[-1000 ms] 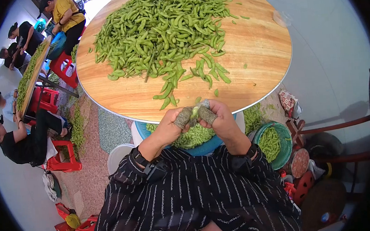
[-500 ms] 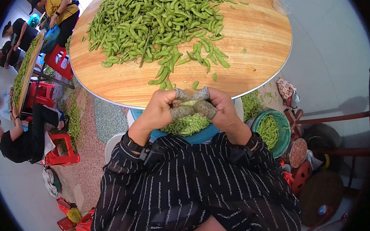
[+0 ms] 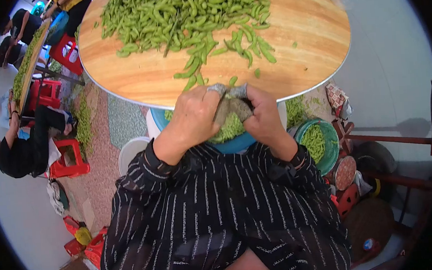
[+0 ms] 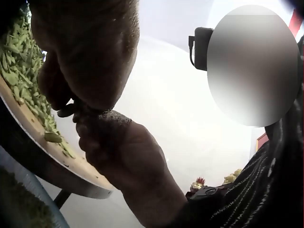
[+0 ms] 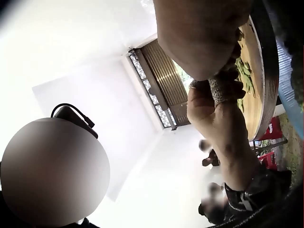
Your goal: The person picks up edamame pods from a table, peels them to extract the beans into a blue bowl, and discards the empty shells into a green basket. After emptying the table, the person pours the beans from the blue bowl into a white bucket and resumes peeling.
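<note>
Above the table's near edge, my left hand (image 3: 190, 114) and right hand (image 3: 266, 114) meet with curled fingers. Worn grey wraps (image 3: 241, 108) cover thumbs and some fingertips. Between the fingertips they pinch a green soybean pod (image 3: 227, 96), mostly hidden by the fingers. In the left wrist view a pod end (image 4: 66, 110) pokes out beside the fingers. Right below the hands, a blue basin (image 3: 246, 142) holds shelled green beans (image 3: 231, 128). A large heap of soybean pods (image 3: 179, 26) covers the far part of the round wooden table (image 3: 310, 65), with several loose pods nearer.
To the right stands a green bucket (image 3: 333, 150) of pods, near a red-brown wooden frame (image 3: 389, 139). A white bucket (image 3: 128, 152) is at the left. Several people work at another table (image 3: 29, 72) far left, with red stools (image 3: 69, 159) around it.
Both hands have shifted up in the head view, toward the table edge. The left hand has rolled over, showing its back, and the pod is now largely covered.
</note>
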A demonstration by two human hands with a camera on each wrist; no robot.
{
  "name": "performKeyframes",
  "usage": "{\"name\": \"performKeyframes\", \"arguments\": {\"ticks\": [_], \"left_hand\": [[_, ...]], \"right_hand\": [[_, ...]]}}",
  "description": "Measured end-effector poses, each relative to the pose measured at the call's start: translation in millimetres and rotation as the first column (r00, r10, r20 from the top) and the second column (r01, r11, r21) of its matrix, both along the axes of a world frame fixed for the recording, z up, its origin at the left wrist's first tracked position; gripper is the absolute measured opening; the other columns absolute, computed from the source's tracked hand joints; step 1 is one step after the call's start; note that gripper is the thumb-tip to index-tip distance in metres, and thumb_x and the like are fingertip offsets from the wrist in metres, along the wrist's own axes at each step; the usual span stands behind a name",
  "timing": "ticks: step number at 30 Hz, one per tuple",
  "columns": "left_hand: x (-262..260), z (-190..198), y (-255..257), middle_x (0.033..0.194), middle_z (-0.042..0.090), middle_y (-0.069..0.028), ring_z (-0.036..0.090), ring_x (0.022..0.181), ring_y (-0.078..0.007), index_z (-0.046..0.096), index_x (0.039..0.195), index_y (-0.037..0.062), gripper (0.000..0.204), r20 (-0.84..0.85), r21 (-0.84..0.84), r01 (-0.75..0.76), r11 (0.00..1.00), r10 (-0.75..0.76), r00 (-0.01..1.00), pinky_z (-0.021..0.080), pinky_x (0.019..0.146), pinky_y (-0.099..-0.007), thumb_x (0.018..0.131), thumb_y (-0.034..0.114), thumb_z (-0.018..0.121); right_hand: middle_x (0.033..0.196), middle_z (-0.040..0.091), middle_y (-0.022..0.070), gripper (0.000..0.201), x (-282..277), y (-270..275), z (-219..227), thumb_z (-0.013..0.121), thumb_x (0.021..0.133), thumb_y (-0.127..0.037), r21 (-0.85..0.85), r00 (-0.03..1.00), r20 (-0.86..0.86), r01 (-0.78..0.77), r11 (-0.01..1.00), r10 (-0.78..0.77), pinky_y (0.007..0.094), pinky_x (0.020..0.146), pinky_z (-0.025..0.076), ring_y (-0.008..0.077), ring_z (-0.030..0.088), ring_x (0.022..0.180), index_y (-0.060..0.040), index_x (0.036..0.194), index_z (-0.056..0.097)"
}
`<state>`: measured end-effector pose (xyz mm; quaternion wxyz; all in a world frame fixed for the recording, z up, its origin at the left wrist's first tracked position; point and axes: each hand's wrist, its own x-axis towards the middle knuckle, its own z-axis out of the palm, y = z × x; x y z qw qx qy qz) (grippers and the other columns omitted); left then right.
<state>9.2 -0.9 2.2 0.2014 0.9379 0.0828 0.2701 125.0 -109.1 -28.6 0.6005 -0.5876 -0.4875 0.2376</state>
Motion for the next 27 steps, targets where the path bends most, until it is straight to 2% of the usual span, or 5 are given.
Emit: {"name": "performKeyframes", "arguments": {"ticks": [6, 9, 12, 17, 27], "left_hand": [[-7.2, -15.3, 6.9, 0.066, 0.055, -0.0118, 0.056, 0.056, -0.0183, 0.055, 0.085, -0.0017, 0.021, 0.014, -0.187, -0.003, 0.982, 0.006, 1.0, 0.043, 0.052, -0.0251, 0.065, -0.003, 0.057], [-11.9, -16.6, 6.8, 0.062, 0.052, -0.0006, 0.049, 0.055, -0.0066, 0.054, 0.082, -0.0004, 0.011, 0.065, -0.562, 0.003, 0.827, 0.04, 0.997, 0.04, 0.05, -0.0202, 0.071, 0.0, 0.057], [-28.0, -13.4, 8.9, 0.061, 0.05, 0.0012, 0.048, 0.054, -0.006, 0.053, 0.08, 0.0006, 0.009, 0.012, -0.524, -0.019, 0.852, 0.03, 0.999, 0.039, 0.05, -0.0192, 0.072, 0.0, 0.056], [-36.7, -11.2, 1.1, 0.072, 0.057, -0.0161, 0.058, 0.068, -0.0297, 0.053, 0.092, 0.0018, 0.021, -0.086, -0.447, -0.014, 0.894, -0.028, 0.996, 0.044, 0.059, -0.0311, 0.073, 0.009, 0.057], [-21.1, -21.3, -3.4, 0.076, 0.055, -0.0206, 0.053, 0.076, -0.0377, 0.048, 0.088, -0.0001, 0.017, 0.001, -0.628, 0.078, 0.774, -0.099, 0.995, 0.042, 0.061, -0.0374, 0.074, 0.008, 0.051]], "right_hand": [[0.075, 0.058, 0.0043, 0.014, -2.2, -5.4, 9.8, 0.051, 0.074, 0.0, -0.145, 0.955, -0.297, -0.043, 0.989, -0.002, 0.0239, 0.064, 0.042, 0.013, 0.053, 0.068, 0.002, 0.088, 0.054], [0.069, 0.056, 0.0008, 0.008, -0.2, -4.2, 10.8, 0.052, 0.08, -0.007, -0.141, 0.891, -0.454, -0.064, 0.988, -0.007, 0.0195, 0.054, 0.039, 0.0079, 0.049, 0.059, -0.0005, 0.084, 0.054], [0.067, 0.055, 0.0, 0.011, 6.1, -11.2, 9.0, 0.054, 0.08, -0.013, -0.179, 0.789, -0.615, -0.124, 0.976, -0.013, 0.0161, 0.047, 0.034, 0.0052, 0.047, 0.054, -0.0032, 0.084, 0.055], [0.066, 0.055, 0.0, 0.016, 7.8, -13.6, 2.4, 0.057, 0.078, -0.019, -0.163, 0.725, -0.687, -0.211, 0.964, 0.043, 0.0146, 0.043, 0.03, 0.005, 0.046, 0.052, -0.0042, 0.085, 0.055], [0.067, 0.054, -0.0007, 0.008, -5.2, -11.6, 17.0, 0.052, 0.08, -0.009, -0.093, 0.701, -0.704, -0.247, 0.965, 0.112, 0.0159, 0.044, 0.034, 0.0036, 0.046, 0.053, -0.0034, 0.085, 0.055]]}}
